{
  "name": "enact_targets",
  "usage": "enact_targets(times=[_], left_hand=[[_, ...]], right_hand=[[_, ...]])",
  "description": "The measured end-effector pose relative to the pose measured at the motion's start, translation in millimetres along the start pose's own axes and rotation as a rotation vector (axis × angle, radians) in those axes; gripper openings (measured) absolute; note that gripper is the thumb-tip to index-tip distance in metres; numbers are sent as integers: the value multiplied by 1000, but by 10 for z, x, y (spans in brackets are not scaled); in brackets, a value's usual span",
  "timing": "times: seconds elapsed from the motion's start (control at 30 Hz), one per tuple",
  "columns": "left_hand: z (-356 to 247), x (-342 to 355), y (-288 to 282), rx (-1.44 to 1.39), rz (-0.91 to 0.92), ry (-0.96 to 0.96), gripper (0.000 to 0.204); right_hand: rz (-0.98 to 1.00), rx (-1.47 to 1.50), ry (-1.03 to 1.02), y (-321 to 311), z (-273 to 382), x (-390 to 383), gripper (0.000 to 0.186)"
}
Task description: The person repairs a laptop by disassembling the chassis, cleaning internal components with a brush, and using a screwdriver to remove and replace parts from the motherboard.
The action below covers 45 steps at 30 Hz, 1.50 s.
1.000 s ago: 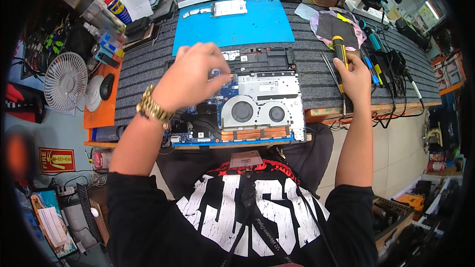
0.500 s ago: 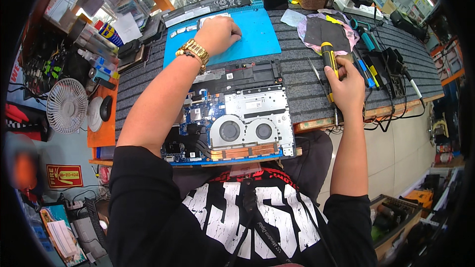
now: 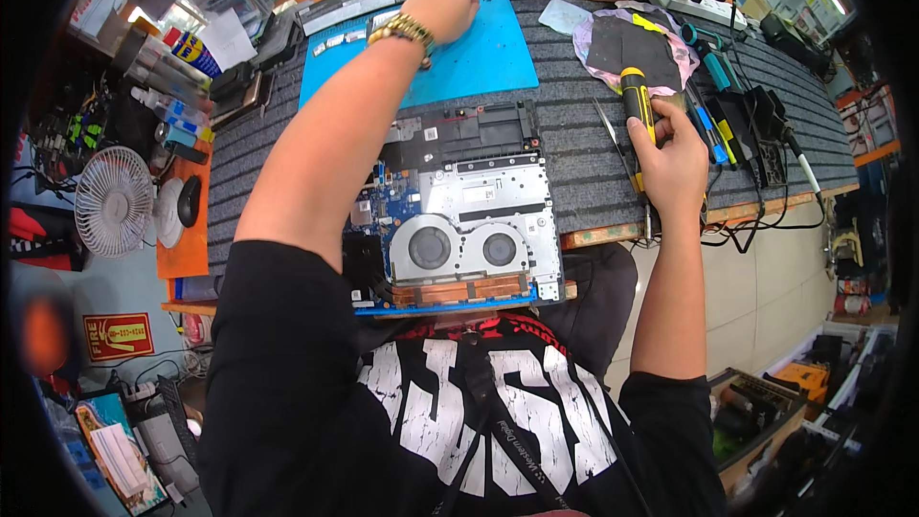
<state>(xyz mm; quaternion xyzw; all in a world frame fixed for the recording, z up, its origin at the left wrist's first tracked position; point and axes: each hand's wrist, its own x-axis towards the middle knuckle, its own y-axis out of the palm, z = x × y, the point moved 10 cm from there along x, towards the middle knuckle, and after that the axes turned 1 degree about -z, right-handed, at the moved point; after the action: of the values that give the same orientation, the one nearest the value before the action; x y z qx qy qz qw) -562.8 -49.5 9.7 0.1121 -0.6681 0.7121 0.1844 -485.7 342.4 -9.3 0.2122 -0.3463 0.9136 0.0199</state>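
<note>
Currently, a screwdriver [image 3: 635, 92] is gripped by the curled right hand [image 3: 674, 161], while above the blue mat [image 3: 479, 67] the left hand's [image 3: 441, 8] finger spread and hold cannot be told.

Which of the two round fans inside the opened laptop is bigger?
The left fan, nearer the blue circuit board; it looks clearly wider than the right fan.

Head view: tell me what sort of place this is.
Likely an electronics repair workshop: an opened laptop with bare cooling fans, a blue work mat beyond it, and a yellow-and-black screwdriver in the right hand.
</note>
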Motion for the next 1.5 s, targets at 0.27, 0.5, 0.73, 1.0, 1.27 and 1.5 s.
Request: enact_targets(times=[0.27,0.5,0.73,1.0,1.27,1.5], left_hand=[[208,24,141,37,-140,-64,28],[281,-545,-1163,-234,-320,-46,20],[992,-1791,-1951,-174,-79,-261,43],[1759,-3086,-1874,-428,-269,-560,43],[1899,-3403,-1420,-557,-386,-528,37],[1880,-3447,-1273,-569,-317,-563,35]], right_hand=[[-1,24,0,83,-28,0,48],[-16,-4,6,60,-122,-15,48],[-37,29,-39,65,-111,-29,44],[-40,114,-70,100,-111,-35,37],[-25,132,-104,106,-242,-4,31],[-40,122,-120,118,-268,18,30]])
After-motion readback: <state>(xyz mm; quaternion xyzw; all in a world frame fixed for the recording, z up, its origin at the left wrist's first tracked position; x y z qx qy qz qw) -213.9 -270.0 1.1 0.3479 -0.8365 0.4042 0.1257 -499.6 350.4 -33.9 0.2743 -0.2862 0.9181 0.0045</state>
